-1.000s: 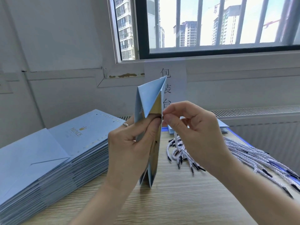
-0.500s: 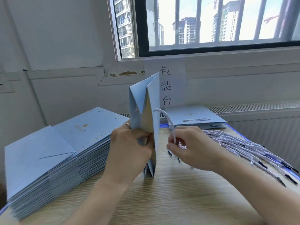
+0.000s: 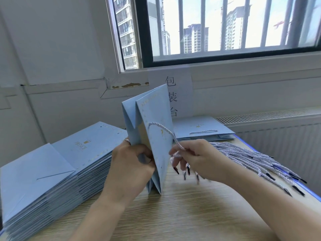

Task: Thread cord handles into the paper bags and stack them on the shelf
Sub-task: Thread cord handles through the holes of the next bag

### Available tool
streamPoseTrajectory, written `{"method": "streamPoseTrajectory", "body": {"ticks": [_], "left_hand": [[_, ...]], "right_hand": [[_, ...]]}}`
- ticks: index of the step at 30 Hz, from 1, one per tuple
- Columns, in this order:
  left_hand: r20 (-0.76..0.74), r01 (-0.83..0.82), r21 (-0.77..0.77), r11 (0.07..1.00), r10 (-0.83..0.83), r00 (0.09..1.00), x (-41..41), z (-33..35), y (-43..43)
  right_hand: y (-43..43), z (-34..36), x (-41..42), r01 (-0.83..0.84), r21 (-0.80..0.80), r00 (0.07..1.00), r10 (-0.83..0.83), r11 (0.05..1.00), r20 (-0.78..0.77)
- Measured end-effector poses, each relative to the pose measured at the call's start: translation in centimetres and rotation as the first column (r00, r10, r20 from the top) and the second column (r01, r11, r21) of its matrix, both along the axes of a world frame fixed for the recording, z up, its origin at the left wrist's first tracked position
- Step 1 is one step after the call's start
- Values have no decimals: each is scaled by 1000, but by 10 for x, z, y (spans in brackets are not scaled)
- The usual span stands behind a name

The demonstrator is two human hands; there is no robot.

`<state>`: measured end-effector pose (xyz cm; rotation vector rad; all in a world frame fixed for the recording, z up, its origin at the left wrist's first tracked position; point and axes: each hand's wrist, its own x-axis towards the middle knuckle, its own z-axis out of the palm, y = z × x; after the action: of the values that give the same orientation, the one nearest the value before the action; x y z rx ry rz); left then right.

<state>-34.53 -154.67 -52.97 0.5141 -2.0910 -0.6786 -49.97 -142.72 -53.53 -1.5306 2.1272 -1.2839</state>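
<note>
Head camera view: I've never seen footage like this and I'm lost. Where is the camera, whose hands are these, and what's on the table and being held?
There is no machine here: a person wears one camera on the head, looking forward and down, so you see their two bare hands. The left hand grips a blue paper bag standing upright on the table. The fingers of the right hand pinch a white twisted cord that runs up to the bag's front panel. At the left lies a stack of flat bags; at the right, a heap of loose cords; at the back, a finished bag with its handle in.
</note>
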Motion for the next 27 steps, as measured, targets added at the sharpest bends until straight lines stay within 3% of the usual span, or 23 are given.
{"method": "streamPoseTrajectory", "body": {"ticks": [4,11,27], "left_hand": [[56,42,-4,999,-42,998,2,2,3],[79,104,27,994,-106,991,1,1,3],[154,161,-35,986,-154,976,0,-1,13]], "right_hand": [[4,5,-2,-35,-16,990,37,999,139],[9,9,-7,-68,-113,978,88,991,187],[8,6,2,-172,-14,980,173,985,102]]}}
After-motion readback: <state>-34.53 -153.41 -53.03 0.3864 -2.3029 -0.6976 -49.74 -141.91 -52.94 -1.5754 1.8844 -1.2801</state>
